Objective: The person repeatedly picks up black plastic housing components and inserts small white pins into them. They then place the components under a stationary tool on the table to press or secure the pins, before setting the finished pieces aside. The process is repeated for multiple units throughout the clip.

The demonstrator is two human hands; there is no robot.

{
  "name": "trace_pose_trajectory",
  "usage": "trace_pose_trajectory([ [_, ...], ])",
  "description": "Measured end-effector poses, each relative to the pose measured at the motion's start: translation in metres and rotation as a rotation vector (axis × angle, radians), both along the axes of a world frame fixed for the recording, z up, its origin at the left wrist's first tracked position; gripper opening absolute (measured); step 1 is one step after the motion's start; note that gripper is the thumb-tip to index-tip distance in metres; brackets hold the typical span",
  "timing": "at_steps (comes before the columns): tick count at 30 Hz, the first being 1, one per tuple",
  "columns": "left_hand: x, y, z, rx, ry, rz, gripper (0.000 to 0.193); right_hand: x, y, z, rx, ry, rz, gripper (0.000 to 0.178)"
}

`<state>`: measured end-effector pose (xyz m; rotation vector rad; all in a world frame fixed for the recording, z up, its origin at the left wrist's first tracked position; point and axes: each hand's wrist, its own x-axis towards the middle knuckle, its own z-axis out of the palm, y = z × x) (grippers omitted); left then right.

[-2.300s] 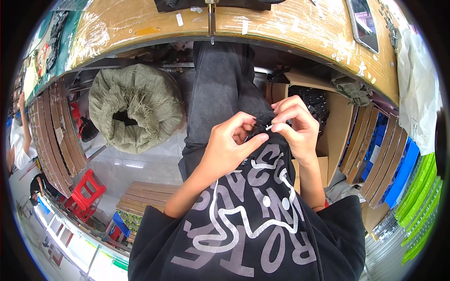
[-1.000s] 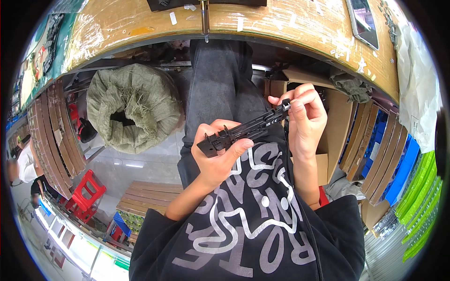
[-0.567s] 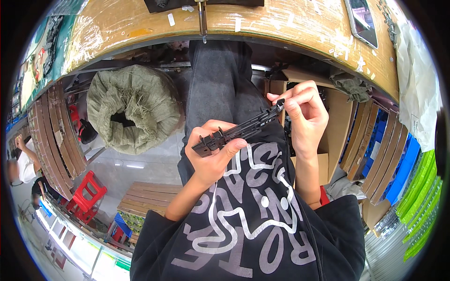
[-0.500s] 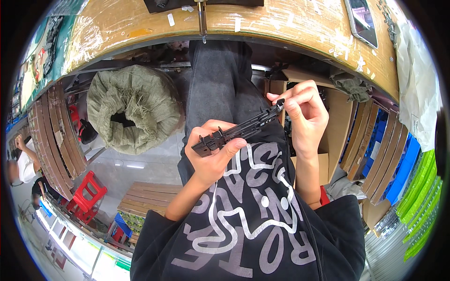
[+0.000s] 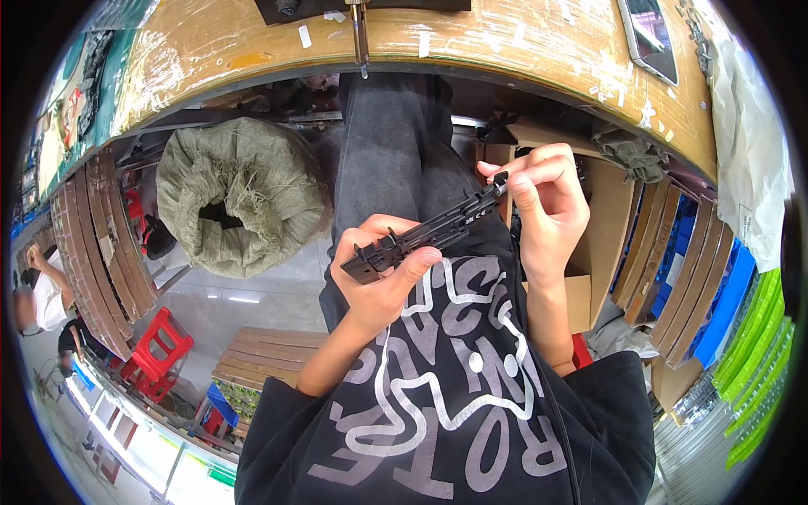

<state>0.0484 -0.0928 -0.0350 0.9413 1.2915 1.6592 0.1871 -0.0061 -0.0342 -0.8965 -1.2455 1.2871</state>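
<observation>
Left hand [image 5: 376,271] grips slim black plastic part [image 5: 432,231] at broad end; right hand [image 5: 545,202] pinches its tip. Best braced, unbent.

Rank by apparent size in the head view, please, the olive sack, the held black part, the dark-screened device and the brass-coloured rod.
1. Olive sack: clearly largest.
2. Black part and dark-screened device: too close in area to rank; the part is longer but slimmer.
3. Brass-coloured rod: smallest.
</observation>
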Motion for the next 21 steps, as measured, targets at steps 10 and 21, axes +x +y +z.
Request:
trace_pose_trajectory([
  [10,0.0,0.001,0.0,-0.026,-0.187,0.061,0.036,0.006,0.006,0.005,-0.028,-0.058,0.102,0.009],
  [21,-0.014,-0.002,-0.01,0.033,-0.018,-0.046,0.039,0.004,0.004,0.015,-0.161,-0.267,0.202,0.009],
])
